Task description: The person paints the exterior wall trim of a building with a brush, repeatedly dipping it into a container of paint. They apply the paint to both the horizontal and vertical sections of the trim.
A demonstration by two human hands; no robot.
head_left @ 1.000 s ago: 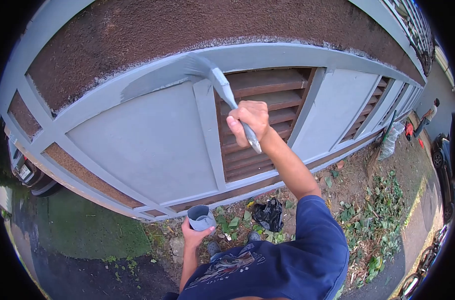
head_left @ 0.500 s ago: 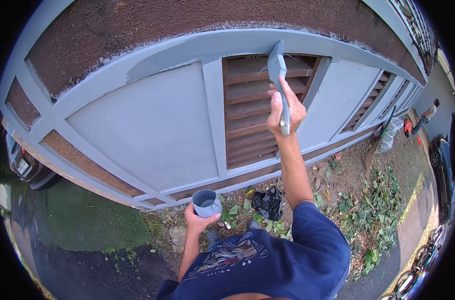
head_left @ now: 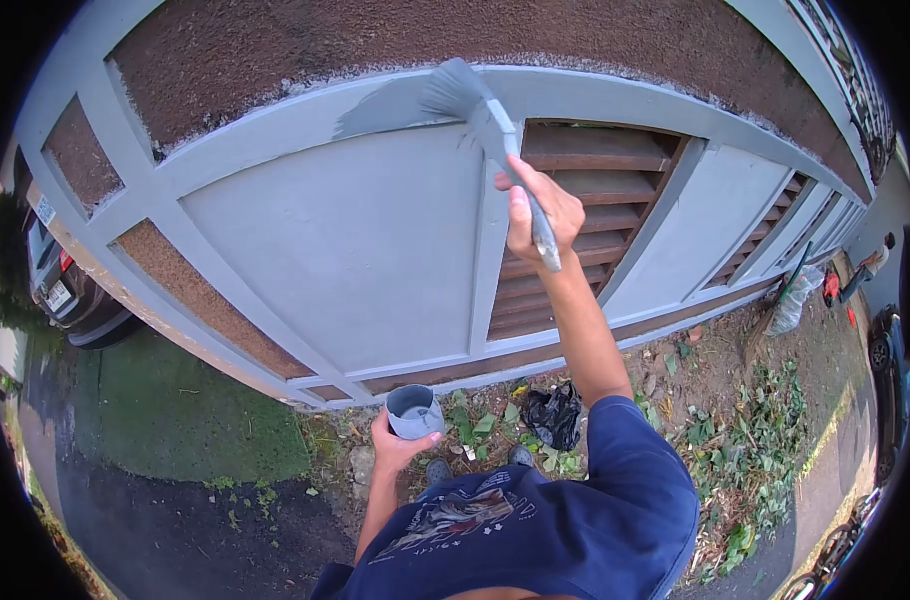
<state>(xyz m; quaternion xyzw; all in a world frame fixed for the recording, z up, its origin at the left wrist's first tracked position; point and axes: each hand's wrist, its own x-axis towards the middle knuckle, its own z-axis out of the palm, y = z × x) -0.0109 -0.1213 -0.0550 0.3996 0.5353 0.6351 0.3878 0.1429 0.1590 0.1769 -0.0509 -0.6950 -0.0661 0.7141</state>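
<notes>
My right hand (head_left: 547, 215) is closed round the handle of a wide paintbrush (head_left: 497, 128). The fanned, grey-coated bristles press on the upper grey rail (head_left: 385, 108) of the wall, above the left panel (head_left: 345, 240) and left of the brown louvred vent (head_left: 585, 215). A darker, wet-looking grey patch stretches leftward from the bristles. Low in front of my body, my left hand (head_left: 397, 446) holds a grey cup (head_left: 414, 411) upright, with grey paint inside.
A black plastic bag (head_left: 553, 416) and leaves lie on the ground by the wall. Cars stand at the far left (head_left: 80, 285) and far right (head_left: 887, 370). Another person (head_left: 868, 268) is at the far right, near a clear plastic bag (head_left: 795, 300).
My right hand has moved the brush left along the rail, from above the vent to above the left panel, and its bristles now fan out. The camera view has shifted slightly left.
</notes>
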